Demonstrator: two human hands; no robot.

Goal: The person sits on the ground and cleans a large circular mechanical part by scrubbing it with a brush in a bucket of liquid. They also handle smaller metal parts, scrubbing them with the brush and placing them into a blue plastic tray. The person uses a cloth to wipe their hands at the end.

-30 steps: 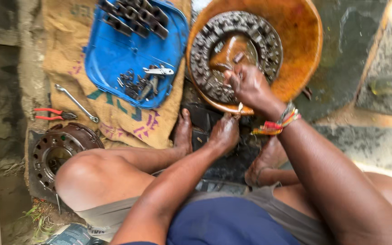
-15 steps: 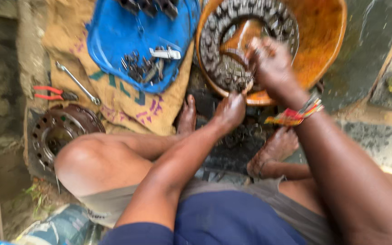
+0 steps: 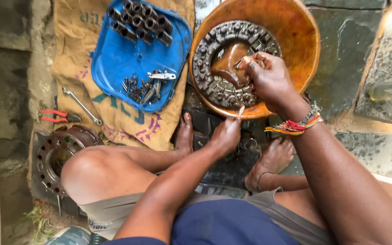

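A round orange bowl (image 3: pixel 296 31) holds a dark, greasy metal ring-shaped part (image 3: pixel 205 59) lying in liquid. My right hand (image 3: pixel 268 79) rests on the near right side of that ring, fingers curled on it. My left hand (image 3: pixel 227 134) grips the bowl's near rim with its fingers closed over the edge. A band of coloured threads circles my right wrist. My bare feet sit just below the bowl.
A blue tray (image 3: pixel 114 68) on a burlap sack (image 3: pixel 73 54) holds several dark cylinders and small bolts. A wrench (image 3: pixel 81 106) and red-handled pliers (image 3: pixel 55 116) lie to the left. Another round metal housing (image 3: pixel 57 152) sits by my left knee. Stone slabs lie to the right.
The view has shifted, so the bowl sits more to the centre. My right hand stays on the metal ring and has moved slightly. My left hand remains at the bowl's rim.
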